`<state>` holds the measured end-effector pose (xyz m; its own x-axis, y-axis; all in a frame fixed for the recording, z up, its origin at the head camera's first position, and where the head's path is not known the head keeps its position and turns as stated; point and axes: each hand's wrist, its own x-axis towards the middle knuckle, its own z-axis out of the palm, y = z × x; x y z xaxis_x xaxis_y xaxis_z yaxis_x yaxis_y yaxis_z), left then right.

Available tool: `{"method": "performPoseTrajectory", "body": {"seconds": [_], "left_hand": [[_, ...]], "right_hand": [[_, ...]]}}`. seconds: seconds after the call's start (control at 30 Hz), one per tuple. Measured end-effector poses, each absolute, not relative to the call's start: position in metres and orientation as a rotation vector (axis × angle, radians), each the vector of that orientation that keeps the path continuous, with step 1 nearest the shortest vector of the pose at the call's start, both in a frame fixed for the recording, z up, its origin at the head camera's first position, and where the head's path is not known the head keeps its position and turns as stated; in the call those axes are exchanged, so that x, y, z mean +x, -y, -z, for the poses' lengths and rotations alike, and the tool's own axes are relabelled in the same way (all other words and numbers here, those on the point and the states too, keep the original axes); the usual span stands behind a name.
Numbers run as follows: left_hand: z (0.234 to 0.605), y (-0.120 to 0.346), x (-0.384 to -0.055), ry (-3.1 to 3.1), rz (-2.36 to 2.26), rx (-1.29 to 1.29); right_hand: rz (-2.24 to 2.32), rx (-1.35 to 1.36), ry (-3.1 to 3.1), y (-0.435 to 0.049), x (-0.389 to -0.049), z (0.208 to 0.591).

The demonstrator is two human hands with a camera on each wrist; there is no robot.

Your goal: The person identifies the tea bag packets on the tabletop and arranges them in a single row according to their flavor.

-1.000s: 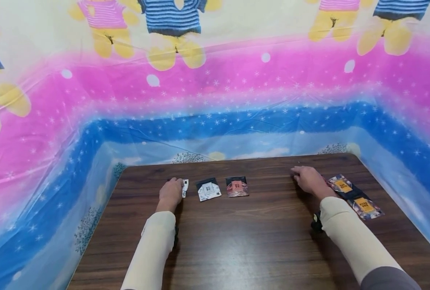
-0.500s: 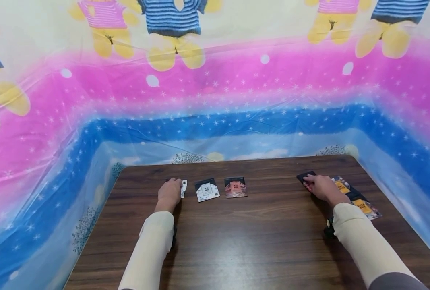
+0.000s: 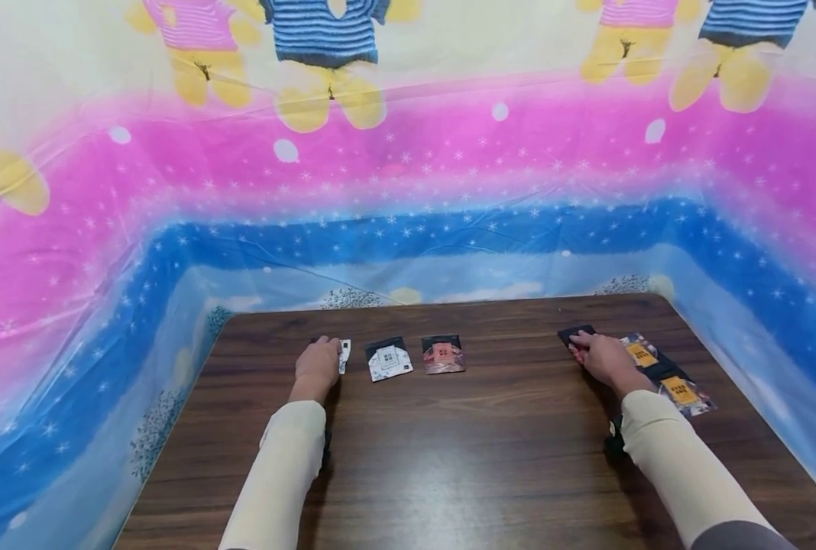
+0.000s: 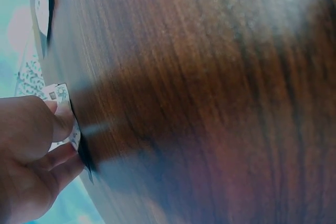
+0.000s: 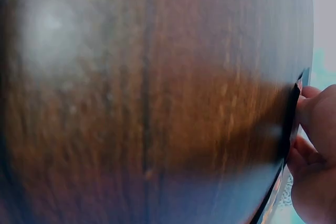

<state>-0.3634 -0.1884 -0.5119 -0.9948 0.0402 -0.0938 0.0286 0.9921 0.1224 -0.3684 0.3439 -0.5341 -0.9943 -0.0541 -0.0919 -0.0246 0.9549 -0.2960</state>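
Observation:
At the back left of the table, my left hand (image 3: 318, 360) pinches a small white patterned sachet (image 3: 345, 354) with a dark edge; most of it is hidden by the hand. In the left wrist view, thumb and fingers grip the sachet (image 4: 63, 95) close to the tabletop. Toward the back right, my right hand (image 3: 604, 359) holds a black-topped sachet with reddish print (image 3: 574, 334) between thumb and fingers, covering its lower part. From the right wrist, that sachet (image 5: 292, 116) shows nearly edge-on, low over the wood.
Between the hands lie a black-and-white sachet (image 3: 389, 359) and a red-brown sachet (image 3: 443, 354), side by side. Two dark sachets with yellow labels, one farther back (image 3: 639, 352) and one nearer (image 3: 680, 389), lie beside my right wrist. A printed cloth (image 3: 408, 183) hangs behind the wooden table (image 3: 442, 451).
My right hand has shifted right and slightly nearer since a second ago, and the black top of its sachet now shows past the fingertips. My left hand stays on the white sachet.

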Motion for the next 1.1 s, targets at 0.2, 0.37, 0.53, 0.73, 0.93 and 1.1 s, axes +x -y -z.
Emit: {"method": "performPoseTrajectory", "body": {"seconds": [0.2,0.37,0.53,0.73,0.93,1.1], "left_hand": [[0.51,0.189,-0.362,-3.034,-0.209,0.053],[0.509,0.189,-0.361,-3.038,-0.202,0.058],[0.508,0.188,-0.36,-3.041,-0.201,0.061],[0.509,0.188,-0.36,-3.044,-0.206,0.064],[0.509,0.188,-0.361,-3.046,-0.189,0.063],[0.507,0.187,-0.36,-3.042,-0.175,0.051]], "right_hand": [[0.462,-0.056,-3.014,-0.341,-0.369,0.537],[0.474,-0.083,-3.019,-0.339,-0.371,0.539],[0.471,-0.067,-3.017,-0.336,-0.371,0.54],[0.476,-0.034,-2.985,-0.33,-0.371,0.537],[0.49,-0.035,-2.988,-0.325,-0.37,0.536],[0.524,-0.064,-3.003,-0.32,-0.368,0.536]]}}
